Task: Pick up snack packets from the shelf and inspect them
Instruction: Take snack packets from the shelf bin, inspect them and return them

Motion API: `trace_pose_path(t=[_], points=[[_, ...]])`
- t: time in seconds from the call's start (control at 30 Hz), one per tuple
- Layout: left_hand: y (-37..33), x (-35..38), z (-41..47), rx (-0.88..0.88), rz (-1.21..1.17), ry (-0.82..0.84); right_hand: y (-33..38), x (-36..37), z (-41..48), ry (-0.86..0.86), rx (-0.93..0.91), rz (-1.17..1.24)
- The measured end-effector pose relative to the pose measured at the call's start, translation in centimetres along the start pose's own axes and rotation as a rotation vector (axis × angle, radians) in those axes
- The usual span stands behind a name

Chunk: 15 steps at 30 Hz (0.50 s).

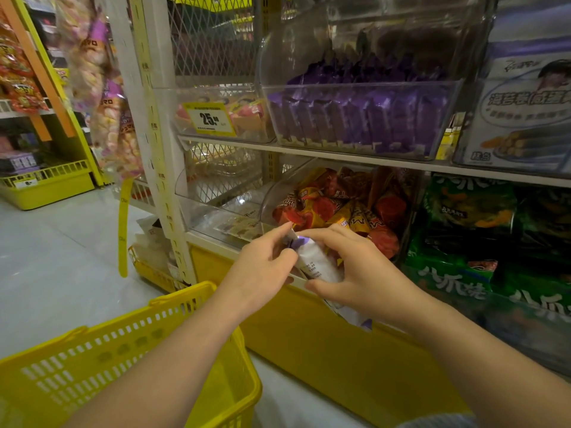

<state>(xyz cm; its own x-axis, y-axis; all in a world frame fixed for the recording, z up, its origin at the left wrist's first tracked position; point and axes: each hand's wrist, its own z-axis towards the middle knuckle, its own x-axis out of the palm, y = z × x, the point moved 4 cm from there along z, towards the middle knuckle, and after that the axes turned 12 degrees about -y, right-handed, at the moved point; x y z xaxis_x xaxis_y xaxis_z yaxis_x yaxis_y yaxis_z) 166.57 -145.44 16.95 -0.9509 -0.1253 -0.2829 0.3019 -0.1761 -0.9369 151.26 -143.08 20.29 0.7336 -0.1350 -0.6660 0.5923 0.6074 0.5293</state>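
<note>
Shop shelving with clear bins stands behind; the left hand (262,270) pinches the purple crimped top of the white snack packet (318,261), the right hand (358,273) curls round its body, just before the red-packet bin (273,194). Probably light, crinkly, slippery film: grip by the seams.

A yellow price tag (211,118) on a clear bin (258,131) reads 25; green packets (454,282) read 八爪烧.
</note>
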Motion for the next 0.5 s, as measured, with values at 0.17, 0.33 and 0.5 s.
trace_pose_path(t=[0.17, 0.33, 0.5], points=[[0.1, 0.0, -0.1, -0.012, 0.008, 0.051, -0.5, -0.3, 0.1, -0.009, 0.065, 0.081], [0.7, 1.0, -0.5, -0.052, -0.012, 0.064, -0.6, -0.2, 0.3, -0.03, 0.088, 0.169], [1.3, 1.5, -0.3, -0.122, -0.199, 0.097, -1.0, -0.3, 0.3, -0.025, 0.16, 0.297]])
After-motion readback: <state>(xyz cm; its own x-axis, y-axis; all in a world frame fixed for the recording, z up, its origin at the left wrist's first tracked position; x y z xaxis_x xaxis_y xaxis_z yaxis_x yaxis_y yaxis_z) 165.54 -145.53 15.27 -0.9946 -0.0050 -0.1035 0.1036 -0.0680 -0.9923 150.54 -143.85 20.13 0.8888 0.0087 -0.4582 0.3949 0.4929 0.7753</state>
